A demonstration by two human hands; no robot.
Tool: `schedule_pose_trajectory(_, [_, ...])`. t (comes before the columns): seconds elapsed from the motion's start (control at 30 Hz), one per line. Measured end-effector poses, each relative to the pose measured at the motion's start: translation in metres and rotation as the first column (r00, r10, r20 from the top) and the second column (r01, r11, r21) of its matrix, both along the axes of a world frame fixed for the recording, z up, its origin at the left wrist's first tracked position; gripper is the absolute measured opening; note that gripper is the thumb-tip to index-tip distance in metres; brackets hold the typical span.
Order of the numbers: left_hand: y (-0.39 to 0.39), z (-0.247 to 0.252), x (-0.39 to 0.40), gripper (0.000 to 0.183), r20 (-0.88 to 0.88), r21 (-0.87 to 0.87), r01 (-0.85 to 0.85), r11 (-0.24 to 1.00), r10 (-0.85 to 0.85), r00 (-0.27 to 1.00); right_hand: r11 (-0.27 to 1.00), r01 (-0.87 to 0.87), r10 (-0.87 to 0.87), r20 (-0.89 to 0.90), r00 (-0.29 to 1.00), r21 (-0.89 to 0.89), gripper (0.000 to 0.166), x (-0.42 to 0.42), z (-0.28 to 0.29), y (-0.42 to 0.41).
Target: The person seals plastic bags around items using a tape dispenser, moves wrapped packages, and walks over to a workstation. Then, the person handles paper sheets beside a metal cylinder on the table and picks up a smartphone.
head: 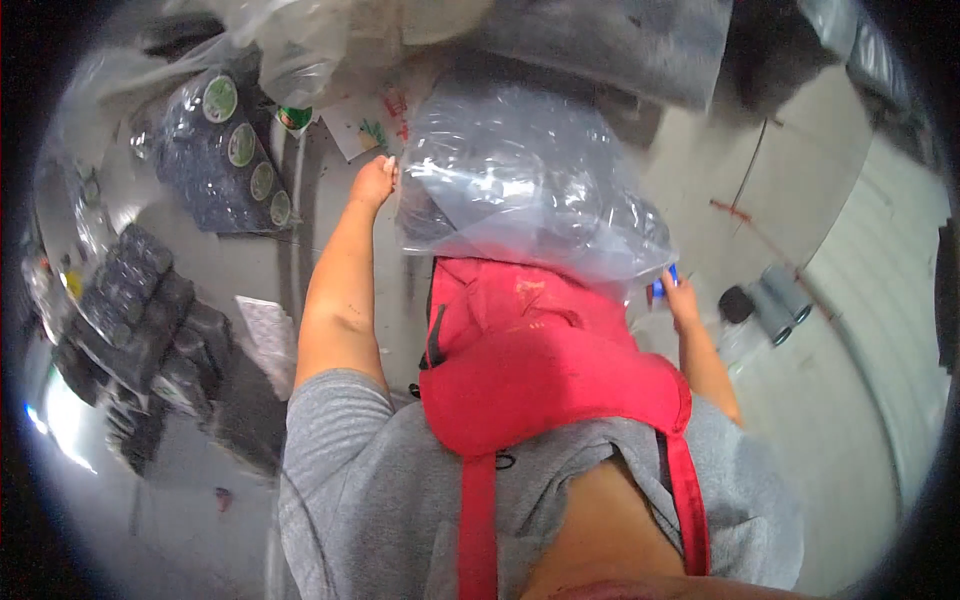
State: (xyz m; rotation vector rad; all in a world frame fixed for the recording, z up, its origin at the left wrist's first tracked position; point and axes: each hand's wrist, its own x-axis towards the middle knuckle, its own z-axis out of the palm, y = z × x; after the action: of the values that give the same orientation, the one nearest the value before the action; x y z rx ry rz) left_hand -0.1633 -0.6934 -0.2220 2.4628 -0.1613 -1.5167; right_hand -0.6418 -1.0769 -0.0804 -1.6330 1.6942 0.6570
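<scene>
A large clear plastic bag [517, 172] with dark contents lies in front of me, against the red apron [555, 382] that I wear. What is packed inside is hard to make out through the glossy film. My left hand [375, 182] is closed at the bag's left edge, seemingly pinching the film. At the bag's lower right corner, my right hand [681, 298] grips a small blue object [663, 283], partly hidden by the fingers; its kind is unclear.
Left stands a plastic-wrapped dark pack [217, 165] with round green-and-white labels. Dark wrapped rolls [142, 292] are piled beyond a patterned sheet [266, 341]. Grey cylinders [776, 304] lie at right on the floor, near a thin rod [750, 165]. More plastic film [300, 52] hangs ahead.
</scene>
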Motion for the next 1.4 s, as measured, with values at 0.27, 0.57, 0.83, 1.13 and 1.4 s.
schedule_pose_trajectory(0.27, [-0.06, 0.116, -0.06, 0.074, -0.455, -0.466, -0.685, 0.56, 0.512, 0.729, 0.927, 0.375, -0.345, 0.402, 0.849, 0.004, 0.048, 0.049, -0.013, -0.058])
schedule_pose_trajectory(0.57, [-0.033, 0.061, -0.134, 0.075, -0.65, -0.305, -0.929, 0.21, 0.667, 0.364, 0.86, 0.385, -0.492, 0.339, 0.802, 0.336, 0.06, 0.032, -0.057, -0.093])
schedule_pose_trajectory(0.83, [0.014, 0.157, -0.127, 0.078, -0.635, -0.35, -0.917, 0.19, 0.672, 0.381, 0.9, 0.132, -0.315, 0.412, 0.855, 0.415, 0.046, 0.073, -0.005, -0.098])
schedule_pose_trajectory(1.13, [0.165, 0.254, -0.054, 0.061, -0.426, -0.588, -0.809, 0.023, 0.841, 0.333, 0.807, -0.147, -0.222, 0.524, 0.822, 0.572, 0.041, 0.192, 0.041, 0.041])
schedule_pose_trajectory(1.4, [0.281, 0.229, 0.113, 0.05, -0.345, -0.582, -0.804, 0.124, 0.857, 0.382, 0.806, -0.063, -0.33, 0.537, 0.777, 0.588, 0.044, 0.289, 0.028, 0.196])
